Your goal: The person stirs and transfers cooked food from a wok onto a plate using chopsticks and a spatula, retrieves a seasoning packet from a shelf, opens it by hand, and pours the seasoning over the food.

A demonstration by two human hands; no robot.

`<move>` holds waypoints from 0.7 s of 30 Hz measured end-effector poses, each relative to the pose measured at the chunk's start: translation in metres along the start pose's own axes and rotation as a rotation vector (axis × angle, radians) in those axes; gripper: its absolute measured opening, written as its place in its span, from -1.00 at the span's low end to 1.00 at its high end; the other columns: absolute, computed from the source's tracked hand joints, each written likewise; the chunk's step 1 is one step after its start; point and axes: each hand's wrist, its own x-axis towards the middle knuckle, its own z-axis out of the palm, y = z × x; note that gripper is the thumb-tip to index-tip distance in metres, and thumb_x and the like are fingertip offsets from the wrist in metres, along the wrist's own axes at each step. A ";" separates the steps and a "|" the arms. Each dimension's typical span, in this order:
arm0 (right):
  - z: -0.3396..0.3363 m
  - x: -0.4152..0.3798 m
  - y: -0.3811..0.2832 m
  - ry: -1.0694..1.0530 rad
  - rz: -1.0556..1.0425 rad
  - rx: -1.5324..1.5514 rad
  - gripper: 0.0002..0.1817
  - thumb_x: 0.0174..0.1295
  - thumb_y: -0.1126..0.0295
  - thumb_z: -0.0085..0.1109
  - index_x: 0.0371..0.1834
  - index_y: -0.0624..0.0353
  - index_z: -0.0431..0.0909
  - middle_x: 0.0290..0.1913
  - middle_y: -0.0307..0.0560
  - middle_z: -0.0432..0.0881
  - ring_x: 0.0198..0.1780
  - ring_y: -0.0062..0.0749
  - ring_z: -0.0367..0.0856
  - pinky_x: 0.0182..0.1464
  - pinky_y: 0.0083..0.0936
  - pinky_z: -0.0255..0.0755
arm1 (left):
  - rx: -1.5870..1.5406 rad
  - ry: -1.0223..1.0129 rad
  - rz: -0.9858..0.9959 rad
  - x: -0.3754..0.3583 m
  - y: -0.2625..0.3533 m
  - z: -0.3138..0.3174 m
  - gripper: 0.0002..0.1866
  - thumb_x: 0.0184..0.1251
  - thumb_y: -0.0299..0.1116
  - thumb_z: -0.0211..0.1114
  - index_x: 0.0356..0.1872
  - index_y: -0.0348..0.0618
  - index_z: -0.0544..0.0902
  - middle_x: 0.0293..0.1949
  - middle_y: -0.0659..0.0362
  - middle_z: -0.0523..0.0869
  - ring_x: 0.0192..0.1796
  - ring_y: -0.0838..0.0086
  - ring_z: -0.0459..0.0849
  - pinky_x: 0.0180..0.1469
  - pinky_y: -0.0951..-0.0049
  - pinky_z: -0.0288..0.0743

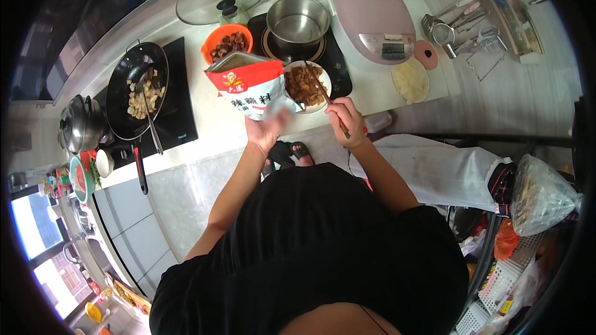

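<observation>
Here, chopsticks (323, 94) in right hand (343, 119) slant up-left into bowl (304, 84).

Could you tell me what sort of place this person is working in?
Most likely a home kitchen. A black wok with food sits on an induction hob, a pink rice cooker stands on the counter, and the left hand holds a red seasoning bag beside a bowl of meat.
</observation>
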 end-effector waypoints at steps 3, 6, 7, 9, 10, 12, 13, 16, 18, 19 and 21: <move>0.009 -0.013 0.016 -0.028 0.019 -0.183 -0.91 0.23 0.46 0.20 -0.22 0.13 0.54 -0.18 -0.01 0.47 -0.34 -0.06 0.58 -0.31 -0.28 0.48 | 0.059 -0.020 0.010 -0.005 -0.003 0.005 -0.27 0.29 0.14 0.15 0.28 -0.25 0.30 0.04 -0.23 0.39 0.00 0.01 0.50 -0.20 0.22 0.71; 0.029 -0.033 0.052 -0.085 0.082 -0.354 -0.85 0.21 0.37 0.25 -0.20 0.06 0.53 -0.10 -0.02 0.43 -0.22 -0.02 0.57 -0.20 -0.22 0.49 | 0.089 -0.059 0.001 -0.009 0.009 -0.003 -0.26 0.33 0.18 0.10 0.27 -0.27 0.30 0.07 -0.16 0.44 0.02 0.01 0.52 0.00 0.06 0.62; 0.034 -0.035 0.060 -0.109 0.092 -0.386 -0.86 0.22 0.36 0.25 -0.20 0.06 0.53 -0.09 -0.02 0.43 -0.18 -0.03 0.56 -0.17 -0.22 0.49 | 0.142 -0.063 0.035 -0.010 0.010 -0.004 -0.29 0.36 0.16 0.06 0.27 -0.26 0.32 0.07 -0.13 0.46 0.03 0.03 0.53 0.02 0.07 0.61; 0.039 -0.040 0.072 -0.174 0.144 -0.388 -0.84 0.21 0.31 0.25 -0.19 0.06 0.53 -0.06 -0.04 0.42 -0.04 -0.06 0.52 -0.07 -0.21 0.47 | 0.253 -0.054 0.084 -0.014 0.010 0.002 -0.38 0.45 0.09 -0.04 0.26 -0.23 0.36 0.10 -0.04 0.53 0.09 0.10 0.56 0.06 0.11 0.59; 0.042 -0.043 0.076 -0.187 0.142 -0.387 -0.83 0.20 0.35 0.23 -0.17 0.05 0.53 -0.05 -0.04 0.42 -0.03 -0.07 0.51 -0.06 -0.22 0.47 | 0.224 -0.122 0.034 -0.020 0.008 0.013 -0.37 0.44 0.10 -0.03 0.27 -0.23 0.35 0.13 -0.06 0.51 0.10 0.08 0.55 0.05 0.11 0.60; 0.049 -0.046 0.083 -0.223 0.124 -0.377 -0.81 0.18 0.42 0.21 -0.14 0.04 0.53 -0.03 -0.04 0.41 0.01 -0.07 0.50 -0.03 -0.24 0.48 | 0.205 -0.043 0.110 -0.021 0.009 0.015 -0.34 0.40 0.14 -0.01 0.26 -0.24 0.36 0.09 -0.08 0.51 0.06 0.07 0.56 -0.01 0.09 0.62; 0.051 -0.049 0.085 -0.245 0.140 -0.381 -0.77 0.15 0.47 0.18 -0.11 0.04 0.52 -0.02 -0.03 0.41 0.04 -0.07 0.48 0.00 -0.24 0.47 | 0.174 -0.054 0.061 -0.023 0.009 0.015 -0.33 0.39 0.15 0.00 0.26 -0.24 0.35 0.07 -0.09 0.50 0.04 0.07 0.56 -0.02 0.10 0.62; 0.051 -0.048 0.083 -0.292 0.134 -0.369 -0.66 0.08 0.59 0.10 -0.04 0.05 0.50 0.02 -0.03 0.40 0.10 -0.05 0.45 0.08 -0.24 0.45 | 0.130 -0.072 -0.026 -0.027 0.011 0.016 -0.30 0.36 0.18 0.02 0.25 -0.24 0.33 0.02 -0.10 0.49 -0.02 0.09 0.56 -0.08 0.11 0.63; 0.047 -0.043 0.078 -0.299 0.067 -0.330 -0.59 0.03 0.64 0.06 0.00 0.07 0.49 0.04 -0.02 0.39 0.12 -0.03 0.43 0.12 -0.22 0.43 | 0.164 -0.057 -0.012 -0.027 0.010 0.012 -0.29 0.35 0.18 0.04 0.26 -0.24 0.31 0.01 -0.10 0.48 -0.05 0.11 0.56 -0.13 0.14 0.63; 0.045 -0.039 0.075 -0.338 0.074 -0.400 -0.54 0.02 0.62 0.07 0.06 0.10 0.48 0.06 -0.02 0.40 0.14 -0.02 0.42 0.13 -0.20 0.42 | 0.180 0.078 0.083 -0.028 0.005 0.015 -0.28 0.34 0.16 0.06 0.28 -0.23 0.27 0.02 -0.15 0.44 -0.07 0.10 0.56 -0.24 0.23 0.65; 0.044 -0.026 0.059 -0.191 0.061 -0.329 -0.53 0.05 0.61 0.07 0.10 0.10 0.47 0.07 -0.01 0.40 0.09 -0.03 0.46 0.09 -0.22 0.44 | 0.058 0.020 -0.071 -0.030 0.005 0.012 -0.25 0.33 0.18 0.05 0.31 -0.24 0.24 0.00 -0.20 0.41 -0.09 0.07 0.56 -0.35 0.37 0.65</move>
